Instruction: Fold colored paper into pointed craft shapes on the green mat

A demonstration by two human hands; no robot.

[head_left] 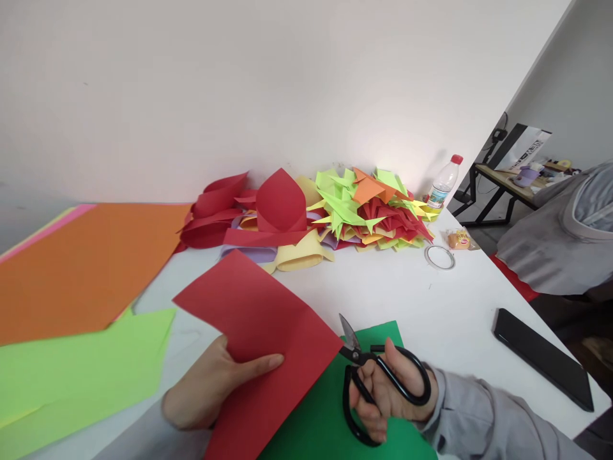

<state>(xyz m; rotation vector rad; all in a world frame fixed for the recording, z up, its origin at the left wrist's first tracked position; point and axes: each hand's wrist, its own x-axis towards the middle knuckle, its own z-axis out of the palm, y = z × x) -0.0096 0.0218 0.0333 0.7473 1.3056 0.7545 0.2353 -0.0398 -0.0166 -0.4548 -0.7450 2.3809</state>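
A sheet of red paper [282,319] is gripped by my left hand [215,383], thumb on top and the other fingers hidden beneath it. My right hand [383,390] holds black-handled scissors [357,354] with the blades spread apart. The lower blade meets the right corner of the red paper, while the upper blade stands clear above it. Under both hands lies a green paper sheet [306,421], partly covered by the red one.
Folded red paper shapes [281,201] and a heap of folded coloured paper [368,204] line the wall. Orange paper [86,268] and light green paper [86,370] lie left. Rightward are a bottle [443,182], tape roll [439,257], wrapped snack [458,239], phone [543,358] and another person's grey clothing [555,236].
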